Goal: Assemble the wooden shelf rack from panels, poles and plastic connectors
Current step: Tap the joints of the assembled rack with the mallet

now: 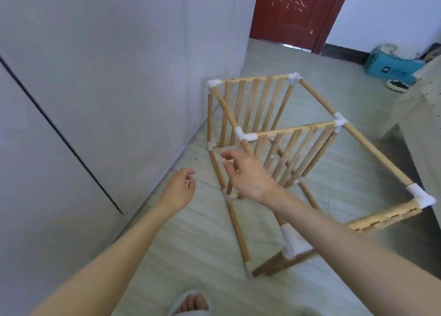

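The rack (281, 134) lies on its side on the floor (191, 232), right by the white wall (107, 77): three slatted wooden panels joined by long poles, with white plastic connectors (245, 135) at the corners. Behind it stands a red door (296, 12); off to the right sit a blue box (391, 67) and a dark bowl (397, 85), and a pale furniture edge crowds the rack's right side. A slippered foot (193, 303) shows at the bottom. Both hands are out, holding nothing. The left hand (179, 189) hangs just left of the rack, fingers loosely curled. The right hand (248, 172) hovers in front of the middle panel, fingers spread and relaxed.
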Demonstrator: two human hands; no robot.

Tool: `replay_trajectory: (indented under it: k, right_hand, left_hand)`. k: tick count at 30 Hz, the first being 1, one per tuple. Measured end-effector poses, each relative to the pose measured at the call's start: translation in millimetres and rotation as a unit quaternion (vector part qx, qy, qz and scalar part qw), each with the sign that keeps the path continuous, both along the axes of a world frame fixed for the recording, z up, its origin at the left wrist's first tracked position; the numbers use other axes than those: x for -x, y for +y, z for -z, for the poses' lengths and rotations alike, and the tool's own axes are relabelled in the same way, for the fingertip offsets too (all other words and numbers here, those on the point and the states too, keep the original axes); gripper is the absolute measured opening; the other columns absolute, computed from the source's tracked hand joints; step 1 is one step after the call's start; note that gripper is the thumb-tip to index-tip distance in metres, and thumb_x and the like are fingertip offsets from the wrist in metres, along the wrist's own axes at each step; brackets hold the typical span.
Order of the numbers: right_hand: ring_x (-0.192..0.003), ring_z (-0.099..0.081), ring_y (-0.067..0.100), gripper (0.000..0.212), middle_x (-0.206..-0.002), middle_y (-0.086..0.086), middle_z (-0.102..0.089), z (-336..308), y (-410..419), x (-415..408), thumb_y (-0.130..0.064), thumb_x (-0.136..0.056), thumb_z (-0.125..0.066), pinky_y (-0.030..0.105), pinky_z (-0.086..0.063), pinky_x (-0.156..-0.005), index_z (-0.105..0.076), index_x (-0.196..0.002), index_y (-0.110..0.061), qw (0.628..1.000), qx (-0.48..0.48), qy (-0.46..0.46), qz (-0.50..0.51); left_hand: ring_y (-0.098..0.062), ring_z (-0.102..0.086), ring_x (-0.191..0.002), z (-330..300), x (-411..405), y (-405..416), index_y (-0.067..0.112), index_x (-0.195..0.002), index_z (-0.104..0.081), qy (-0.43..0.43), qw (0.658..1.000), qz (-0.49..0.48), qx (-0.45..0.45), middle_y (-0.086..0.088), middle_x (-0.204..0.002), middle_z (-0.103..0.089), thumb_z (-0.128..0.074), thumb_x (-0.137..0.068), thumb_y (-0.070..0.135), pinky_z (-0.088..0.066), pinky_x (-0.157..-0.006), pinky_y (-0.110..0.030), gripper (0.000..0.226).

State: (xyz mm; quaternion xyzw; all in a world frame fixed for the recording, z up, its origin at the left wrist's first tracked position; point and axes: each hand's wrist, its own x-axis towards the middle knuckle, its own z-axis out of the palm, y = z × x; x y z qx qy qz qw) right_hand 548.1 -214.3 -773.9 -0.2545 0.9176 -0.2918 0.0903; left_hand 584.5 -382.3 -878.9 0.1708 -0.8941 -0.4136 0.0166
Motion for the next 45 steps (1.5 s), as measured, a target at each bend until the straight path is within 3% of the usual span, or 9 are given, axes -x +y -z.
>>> replay_trajectory:
  k: [5, 10, 13, 17, 23, 30, 35, 40, 45]
  right_hand:
    - [-0.122, -0.045, 0.028, 0.037, -0.132, 0.011, -0.049, -31, 60, 51, -0.018, -0.098, -0.039, 0.036, -0.038, -0.100, -0.044, -0.135, -0.012, 0.992, -0.078, 0.100, 0.026]
    - [-0.140, -0.020, 0.023, 0.056, -0.148, 0.002, -0.030, -10, 87, 112, -0.031, -0.097, -0.044, 0.047, -0.011, -0.115, -0.020, -0.147, -0.021, 0.956, -0.257, 0.144, -0.002]
    - [-0.134, -0.032, 0.025, 0.052, -0.139, 0.004, -0.041, 4, 88, 145, -0.034, -0.095, -0.046, 0.046, -0.017, -0.113, -0.029, -0.142, -0.020, 0.933, -0.326, 0.145, -0.047]
    - [-0.112, -0.047, 0.025, 0.029, -0.118, 0.006, -0.051, 16, 88, 169, -0.027, -0.093, -0.049, 0.036, -0.037, -0.091, -0.046, -0.119, -0.015, 0.921, -0.327, 0.190, -0.098]
    - [-0.112, -0.047, 0.022, 0.026, -0.118, 0.003, -0.050, 17, 101, 162, -0.030, -0.095, -0.047, 0.031, -0.034, -0.089, -0.044, -0.118, -0.017, 0.914, -0.302, 0.251, -0.103]
    - [-0.106, -0.049, 0.023, 0.023, -0.112, 0.003, -0.052, -26, 135, 137, -0.026, -0.096, -0.046, 0.032, -0.033, -0.086, -0.043, -0.118, -0.018, 0.891, -0.317, 0.325, -0.013]
    - [-0.066, -0.060, 0.020, 0.026, -0.073, 0.001, -0.062, -61, 153, 93, -0.033, -0.068, -0.079, 0.032, -0.043, -0.067, -0.064, -0.086, -0.020, 0.849, -0.346, 0.394, 0.056]
    - [-0.118, -0.047, 0.030, 0.038, -0.129, 0.012, -0.049, -44, 155, 53, -0.033, -0.096, -0.045, 0.042, -0.035, -0.094, -0.040, -0.127, -0.011, 0.892, -0.363, 0.269, -0.016]
    - [-0.117, -0.047, 0.031, 0.035, -0.127, 0.013, -0.048, -21, 151, 13, -0.021, -0.098, -0.042, 0.042, -0.041, -0.089, -0.040, -0.129, -0.007, 0.905, -0.356, 0.227, -0.049]
  left_hand:
    - [-0.025, -0.055, -0.108, -38, 54, 42, 0.004, -0.122, -0.054, 0.024, 0.998, -0.005, -0.066, -0.013, -0.122, -0.058, -0.043, -0.098, 0.018, -0.037, -0.087, -0.024, 0.030]
    - [-0.025, -0.052, -0.113, -66, 118, 70, 0.009, -0.126, -0.048, -0.002, 0.978, -0.038, -0.207, -0.010, -0.122, -0.054, -0.038, -0.099, 0.037, -0.042, -0.097, -0.038, 0.041]
    - [-0.027, -0.054, -0.110, -70, 153, 81, 0.004, -0.125, -0.047, -0.024, 0.955, -0.092, -0.282, -0.012, -0.116, -0.054, -0.040, -0.099, 0.034, -0.049, -0.085, -0.037, 0.040]
    - [-0.035, -0.055, -0.110, -60, 173, 97, 0.000, -0.121, -0.049, -0.026, 0.971, -0.160, -0.176, -0.023, -0.122, -0.054, -0.045, -0.095, 0.018, -0.050, -0.081, -0.043, 0.032]
    - [-0.023, -0.053, -0.085, -58, 169, 104, 0.005, -0.106, -0.050, 0.039, 0.972, -0.164, -0.164, -0.009, -0.092, -0.053, -0.047, -0.092, 0.014, -0.040, -0.063, -0.028, 0.018]
    - [-0.009, -0.049, -0.075, -115, 162, 130, 0.015, -0.101, -0.048, 0.189, 0.969, -0.083, -0.134, 0.003, -0.083, -0.050, -0.048, -0.095, 0.023, -0.039, -0.062, -0.016, 0.010]
    - [-0.009, -0.042, -0.067, -150, 132, 152, 0.015, -0.089, -0.042, 0.327, 0.944, -0.011, -0.046, 0.011, -0.072, -0.042, -0.053, -0.094, 0.030, -0.028, -0.059, -0.018, 0.019]
    - [-0.027, -0.046, -0.064, -137, 88, 141, 0.016, -0.085, -0.031, 0.268, 0.961, 0.065, 0.016, 0.003, -0.064, -0.042, -0.041, -0.097, 0.033, -0.033, -0.056, -0.035, 0.023]
    - [-0.028, -0.050, -0.075, -132, 54, 118, 0.014, -0.080, -0.034, 0.149, 0.987, 0.056, 0.015, -0.006, -0.074, -0.047, -0.038, -0.099, 0.027, -0.034, -0.064, -0.035, 0.023]
